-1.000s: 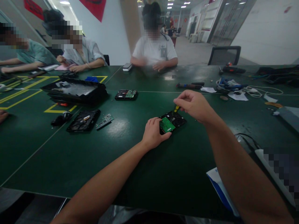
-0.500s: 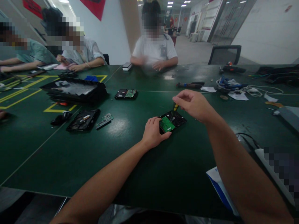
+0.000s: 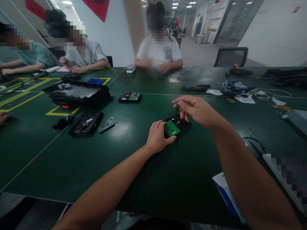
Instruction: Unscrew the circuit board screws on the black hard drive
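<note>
A hard drive [image 3: 172, 128] with a green circuit board lies flat on the green table in front of me. My left hand [image 3: 158, 135] grips its near left edge, thumb along the front and fingers at the far side. Above the drive, my right hand [image 3: 192, 110] pinches the yellow and black handle of a screwdriver [image 3: 178, 110]. The screwdriver stands nearly upright, its shaft pointing down at the edge of the green board. Whether the tip sits in a screw is too small to tell.
To the left lie a black drive casing [image 3: 86, 124], a loose circuit board [image 3: 107, 125] and another hard drive [image 3: 129, 97]. Behind them are stacked black trays [image 3: 78, 92]. Tools [image 3: 195, 88] and a cable [image 3: 271, 92] lie at the far right. Several people sit across the table.
My right hand's fingers have shifted around the screwdriver handle, the hand turning and dropping slightly. The left hand and hard drive have stayed in place.
</note>
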A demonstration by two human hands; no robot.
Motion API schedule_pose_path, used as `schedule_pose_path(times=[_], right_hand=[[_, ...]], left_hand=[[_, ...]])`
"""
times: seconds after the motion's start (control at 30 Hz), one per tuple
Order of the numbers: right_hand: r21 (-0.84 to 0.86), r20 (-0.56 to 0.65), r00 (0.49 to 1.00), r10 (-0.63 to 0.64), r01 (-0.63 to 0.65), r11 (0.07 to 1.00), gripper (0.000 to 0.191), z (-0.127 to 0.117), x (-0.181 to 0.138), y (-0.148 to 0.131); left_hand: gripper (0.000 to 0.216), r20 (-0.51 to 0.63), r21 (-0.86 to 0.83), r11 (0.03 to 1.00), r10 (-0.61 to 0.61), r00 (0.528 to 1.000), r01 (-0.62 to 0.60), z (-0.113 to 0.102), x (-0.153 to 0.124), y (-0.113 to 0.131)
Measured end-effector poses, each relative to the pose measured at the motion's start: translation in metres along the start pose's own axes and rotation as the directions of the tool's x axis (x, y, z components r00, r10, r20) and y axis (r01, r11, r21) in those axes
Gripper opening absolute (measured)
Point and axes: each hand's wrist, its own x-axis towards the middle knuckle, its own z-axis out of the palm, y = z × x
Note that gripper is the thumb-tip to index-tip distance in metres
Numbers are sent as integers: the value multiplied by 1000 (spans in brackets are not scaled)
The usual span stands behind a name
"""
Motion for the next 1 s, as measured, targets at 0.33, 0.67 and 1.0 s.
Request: schedule_pose_path(times=[0.33,0.67,1.0], right_hand=[[-228,-195,981,-2,-43,973,21,-3,6,14],[-22,-18,1000,25,-25,999,34,-1,2,8],[-211,-231,973,-1,-49,976,25,-4,6,15]], left_hand=[[70,14,-7,1000,-14,1000,14,0,0,0],[69,10,0,1000,-13,1000,13,0,0,-1],[70,11,-2,1000,-8,1000,8,0,-1,-1]])
